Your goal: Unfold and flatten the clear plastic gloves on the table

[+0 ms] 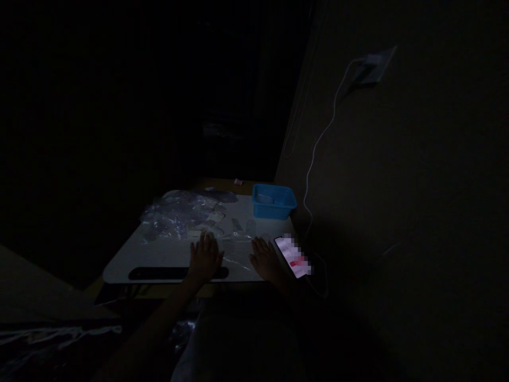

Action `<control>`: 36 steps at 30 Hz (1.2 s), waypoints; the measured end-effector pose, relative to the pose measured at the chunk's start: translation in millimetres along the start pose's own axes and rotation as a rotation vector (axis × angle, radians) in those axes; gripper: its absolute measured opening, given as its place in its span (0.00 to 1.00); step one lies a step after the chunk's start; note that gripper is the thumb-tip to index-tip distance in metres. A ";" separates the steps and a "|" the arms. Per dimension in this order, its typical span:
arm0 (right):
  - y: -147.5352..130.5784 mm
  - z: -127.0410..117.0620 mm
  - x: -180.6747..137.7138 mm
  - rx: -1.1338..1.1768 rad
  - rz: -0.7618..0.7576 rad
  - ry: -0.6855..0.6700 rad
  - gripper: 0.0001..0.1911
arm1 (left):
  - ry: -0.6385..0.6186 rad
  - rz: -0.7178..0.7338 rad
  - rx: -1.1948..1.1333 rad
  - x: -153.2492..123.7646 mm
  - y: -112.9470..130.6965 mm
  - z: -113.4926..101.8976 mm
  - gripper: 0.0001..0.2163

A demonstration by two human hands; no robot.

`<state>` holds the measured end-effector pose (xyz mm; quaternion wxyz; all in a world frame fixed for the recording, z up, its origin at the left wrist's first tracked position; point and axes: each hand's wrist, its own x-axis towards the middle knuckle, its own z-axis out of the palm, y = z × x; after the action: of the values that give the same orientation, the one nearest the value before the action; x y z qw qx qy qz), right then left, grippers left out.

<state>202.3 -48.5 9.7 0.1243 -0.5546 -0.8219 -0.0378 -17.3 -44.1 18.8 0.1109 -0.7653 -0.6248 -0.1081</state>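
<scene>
The room is very dark. My left hand [204, 257] lies flat on the small white table [159, 254], fingers stretched out, next to a few small clear packets [214, 225]. My right hand [265, 258] also rests flat with fingers apart, just left of a lit phone [292, 257]. A clear plastic sheet [236, 257] lies between my hands. Neither hand holds anything that I can see.
A heap of clear plastic bags [178, 212] covers the table's far left. A blue tray [273, 201] stands at the far right corner. A white cable [318, 143] runs from a wall socket [371, 69] down toward the phone. The wall stands close on the right.
</scene>
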 end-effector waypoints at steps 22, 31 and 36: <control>0.2 2.2 1.5 0.004 0.013 -0.013 0.26 | -0.169 0.099 0.006 10.1 -29.3 -2.6 0.22; 1.2 -3.3 -6.5 -0.010 0.019 -0.032 0.25 | -0.027 0.103 -0.107 8.0 -17.9 -6.8 0.18; -0.2 -13.6 -16.3 -0.017 0.013 -0.030 0.25 | -0.103 0.133 -0.302 25.2 -0.6 -17.1 0.15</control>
<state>210.0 -66.0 18.9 0.1075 -0.5615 -0.8197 -0.0358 -13.4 -25.7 42.7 -0.0308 -0.8175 -0.5542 -0.1537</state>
